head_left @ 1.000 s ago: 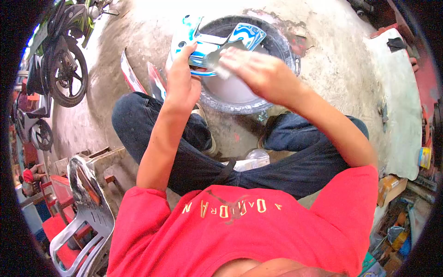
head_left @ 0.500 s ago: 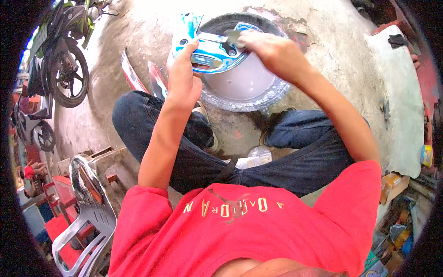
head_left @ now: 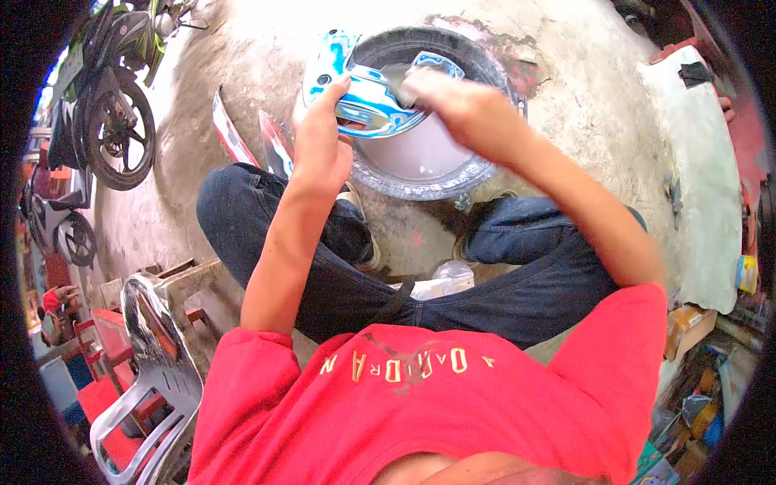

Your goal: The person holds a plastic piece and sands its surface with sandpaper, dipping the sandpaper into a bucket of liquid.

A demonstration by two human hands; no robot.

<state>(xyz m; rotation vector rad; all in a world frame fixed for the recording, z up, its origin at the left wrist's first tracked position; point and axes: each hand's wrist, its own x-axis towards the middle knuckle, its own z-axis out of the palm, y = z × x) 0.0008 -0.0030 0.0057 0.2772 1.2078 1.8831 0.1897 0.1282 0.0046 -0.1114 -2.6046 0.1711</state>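
Observation:
A curved blue-and-white plastic panel (head_left: pixel 386 123), its paint patchy like a sanded motorcycle body part, is held over a black basin (head_left: pixel 420 191) of cloudy water. My left hand (head_left: pixel 321 139) grips the panel's left side, thumb on top and fingers underneath. My right hand (head_left: pixel 457 99), smeared by motion, presses a small grey-green piece of sandpaper (head_left: pixel 398 79) against the panel's right part. My fingers hide most of the sandpaper. Part of the panel's far right end shows beyond my right hand.
Two red-and-white panels (head_left: pixel 234 129) lie on the concrete floor to the left. Motorcycles (head_left: pixel 120 129) stand farther left, above a grey plastic chair (head_left: pixel 166 380). A pale slab (head_left: pixel 702 202) is on the right. Clear plastic (head_left: pixel 454 273) lies between my legs.
The panel has dipped slightly toward me in my left hand. My right hand and the sandpaper have shifted slightly left and toward me across its surface.

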